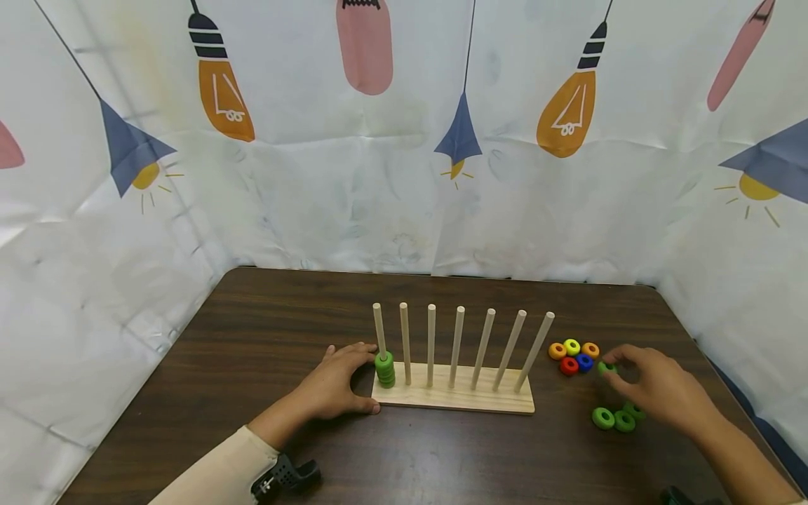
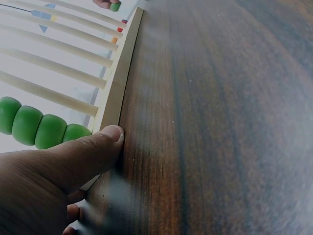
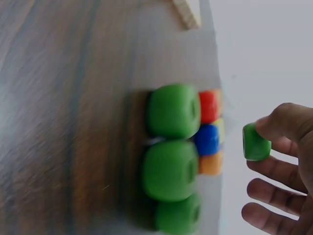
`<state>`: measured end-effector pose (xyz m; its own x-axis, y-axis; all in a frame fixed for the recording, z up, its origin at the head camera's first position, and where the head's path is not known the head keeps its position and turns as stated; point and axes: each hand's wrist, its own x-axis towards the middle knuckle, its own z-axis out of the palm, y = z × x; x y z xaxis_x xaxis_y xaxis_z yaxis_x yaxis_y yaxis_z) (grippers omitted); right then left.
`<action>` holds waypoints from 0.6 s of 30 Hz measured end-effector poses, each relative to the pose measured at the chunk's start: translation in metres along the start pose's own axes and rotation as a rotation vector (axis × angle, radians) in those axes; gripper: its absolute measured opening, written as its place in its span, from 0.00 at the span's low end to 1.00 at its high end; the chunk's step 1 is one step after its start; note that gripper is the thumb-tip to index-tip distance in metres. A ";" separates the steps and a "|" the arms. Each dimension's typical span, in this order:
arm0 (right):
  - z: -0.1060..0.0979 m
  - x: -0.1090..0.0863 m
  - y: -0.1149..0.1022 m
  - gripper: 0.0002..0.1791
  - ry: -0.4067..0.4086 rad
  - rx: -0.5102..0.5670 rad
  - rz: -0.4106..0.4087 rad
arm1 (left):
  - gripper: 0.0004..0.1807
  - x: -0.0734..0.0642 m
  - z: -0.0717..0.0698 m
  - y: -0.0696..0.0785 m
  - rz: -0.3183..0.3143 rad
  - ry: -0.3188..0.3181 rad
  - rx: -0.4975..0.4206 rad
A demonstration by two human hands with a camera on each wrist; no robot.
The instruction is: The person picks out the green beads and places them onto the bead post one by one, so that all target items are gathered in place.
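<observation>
Your right hand point(image 1: 663, 386), at the right of the frame, pinches a green ring point(image 1: 607, 367) between thumb and finger. Your left hand point(image 1: 337, 379), left of centre, grips the left end of the pegboard point(image 1: 442, 398), thumb against its front edge. The board's long axis runs left to right, its right end nearer the pinched ring. The green stack point(image 1: 384, 372) sits on the leftmost peg, right beside your left hand, so the other six pegs and the coloured rings point(image 1: 569, 365) lie between ring and stack.
</observation>
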<state>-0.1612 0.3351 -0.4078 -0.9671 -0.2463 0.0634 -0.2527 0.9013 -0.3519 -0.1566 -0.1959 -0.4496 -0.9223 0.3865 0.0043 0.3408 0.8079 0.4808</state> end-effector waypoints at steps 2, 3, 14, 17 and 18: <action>-0.004 0.001 -0.007 0.14 0.012 0.001 -0.013 | 0.43 0.000 0.000 0.000 0.000 0.001 -0.002; -0.006 0.002 -0.011 0.14 0.016 0.003 -0.019 | 0.43 0.000 0.000 0.000 -0.001 0.001 -0.004; -0.022 0.005 -0.039 0.15 0.042 -0.006 -0.043 | 0.42 -0.001 -0.001 0.001 0.009 0.001 -0.009; -0.026 0.006 -0.044 0.15 0.049 -0.024 -0.044 | 0.42 -0.001 -0.001 0.001 0.011 0.003 -0.013; -0.028 0.006 -0.045 0.16 0.049 -0.026 -0.049 | 0.42 -0.001 -0.001 0.001 0.011 0.003 -0.015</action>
<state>-0.1568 0.3031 -0.3654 -0.9536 -0.2732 0.1262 -0.2999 0.8978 -0.3225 -0.1558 -0.1961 -0.4482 -0.9189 0.3942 0.0122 0.3484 0.7969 0.4935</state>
